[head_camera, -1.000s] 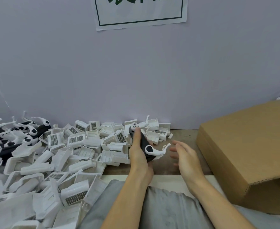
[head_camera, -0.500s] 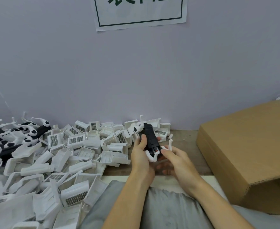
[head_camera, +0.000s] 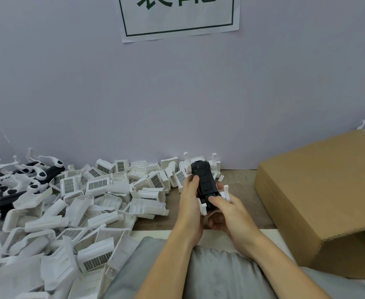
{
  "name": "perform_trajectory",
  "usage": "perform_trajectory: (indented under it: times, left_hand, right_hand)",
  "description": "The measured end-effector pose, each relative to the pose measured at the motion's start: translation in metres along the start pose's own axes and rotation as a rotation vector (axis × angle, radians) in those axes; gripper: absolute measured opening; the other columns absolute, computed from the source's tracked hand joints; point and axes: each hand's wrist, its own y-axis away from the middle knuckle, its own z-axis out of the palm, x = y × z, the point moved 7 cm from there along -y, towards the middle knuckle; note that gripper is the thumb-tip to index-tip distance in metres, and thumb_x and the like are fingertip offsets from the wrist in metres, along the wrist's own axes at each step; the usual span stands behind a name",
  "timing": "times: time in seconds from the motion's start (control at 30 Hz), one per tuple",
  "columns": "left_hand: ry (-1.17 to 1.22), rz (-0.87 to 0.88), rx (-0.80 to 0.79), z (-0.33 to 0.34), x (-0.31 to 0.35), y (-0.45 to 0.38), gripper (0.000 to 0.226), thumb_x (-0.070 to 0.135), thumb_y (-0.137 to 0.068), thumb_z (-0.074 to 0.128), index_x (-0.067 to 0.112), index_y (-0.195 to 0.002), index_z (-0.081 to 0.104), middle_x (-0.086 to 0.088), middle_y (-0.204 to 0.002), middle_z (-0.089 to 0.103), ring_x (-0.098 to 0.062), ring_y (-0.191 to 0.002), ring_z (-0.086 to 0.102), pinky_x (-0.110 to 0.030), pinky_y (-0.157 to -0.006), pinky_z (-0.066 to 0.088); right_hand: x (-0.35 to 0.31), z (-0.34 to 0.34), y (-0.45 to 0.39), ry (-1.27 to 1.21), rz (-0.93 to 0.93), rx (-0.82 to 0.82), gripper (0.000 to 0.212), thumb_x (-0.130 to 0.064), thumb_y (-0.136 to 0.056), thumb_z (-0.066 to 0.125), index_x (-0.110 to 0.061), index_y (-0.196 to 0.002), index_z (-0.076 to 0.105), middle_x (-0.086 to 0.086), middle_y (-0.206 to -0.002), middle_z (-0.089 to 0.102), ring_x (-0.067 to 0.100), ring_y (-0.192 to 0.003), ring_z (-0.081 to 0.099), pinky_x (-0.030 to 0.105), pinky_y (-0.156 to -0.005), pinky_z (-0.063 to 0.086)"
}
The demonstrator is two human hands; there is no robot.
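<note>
Presently left hand (head_camera: pixel 189 203) and right hand (head_camera: pixel 231 212) grip the black part (head_camera: pixel 205 182) left of the box (head_camera: pixel 319 190), fingers curled; squeezing may snap its clips (head_camera: pixel 226 192).

The only writing stands on a white paper sheet (head_camera: pixel 179 18) with a thin dark green rectangular frame. It is stuck to the pale lilac wall (head_camera: pixel 177 93), high above and to the left of the brown cardboard box (head_camera: pixel 319 186). Inside the frame are two large dark green characters that look Chinese. The top edge of the view cuts them off, so only their lower strokes show and they cannot be read with certainty. Nothing else in view carries legible text.
</note>
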Motion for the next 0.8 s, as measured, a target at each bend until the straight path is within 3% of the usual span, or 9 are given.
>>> perform_trajectory:
  times: [0.23,0.47,0.63,0.73,0.8]
  left_hand:
    - [0.004,0.008,0.05,-0.002,0.0,0.001,0.036,0.033,-0.104,0.044,0.037,-0.078,0.069,0.002,-0.075,0.073,-0.022,-0.062,0.065,-0.024,-0.045,0.044]
    - [-0.007,0.008,0.105,-0.005,-0.003,-0.003,0.028,0.031,-0.102,0.044,0.031,-0.087,0.068,-0.007,-0.086,0.072,-0.03,-0.077,0.063,-0.031,-0.056,0.04]
    - [-0.023,0.035,0.087,-0.004,0.0,-0.003,0.034,0.031,-0.102,0.044,0.036,-0.079,0.069,0.0,-0.078,0.072,-0.026,-0.07,0.065,-0.03,-0.055,0.042]
    - [-0.054,0.099,0.047,-0.001,0.007,-0.001,0.029,0.027,-0.103,0.043,0.033,-0.092,0.069,-0.001,-0.075,0.073,-0.019,-0.065,0.068,-0.03,-0.053,0.049]
    - [-0.101,0.171,0.011,0.004,0.011,0.0,0.023,0.019,-0.104,0.041,0.02,-0.107,0.063,-0.011,-0.083,0.07,-0.022,-0.072,0.068,-0.03,-0.062,0.054]
  right_hand:
    - [0.002,0.0,-0.002,0.076,0.019,-0.008,0.015,-0.013,-0.095,0.052,-0.015,-0.091,0.066,0.0,-0.063,0.065,0.017,-0.051,0.052,0.03,-0.053,0.04]
    - [0.001,0.0,-0.001,0.094,0.044,-0.015,0.015,-0.014,-0.094,0.051,-0.013,-0.086,0.063,0.0,-0.061,0.064,0.018,-0.051,0.052,0.03,-0.054,0.039]
    - [0.002,0.0,0.0,0.086,0.055,-0.011,0.014,-0.015,-0.094,0.051,-0.013,-0.09,0.065,0.005,-0.063,0.065,0.02,-0.053,0.056,0.03,-0.055,0.042]
    - [0.003,0.003,0.0,0.032,0.066,-0.027,0.016,-0.013,-0.094,0.05,-0.013,-0.094,0.066,0.009,-0.067,0.068,0.023,-0.059,0.064,0.033,-0.06,0.049]
    - [0.003,0.005,0.0,-0.067,0.085,-0.044,0.02,-0.008,-0.092,0.047,-0.012,-0.089,0.066,0.009,-0.07,0.069,0.023,-0.062,0.067,0.036,-0.063,0.054]
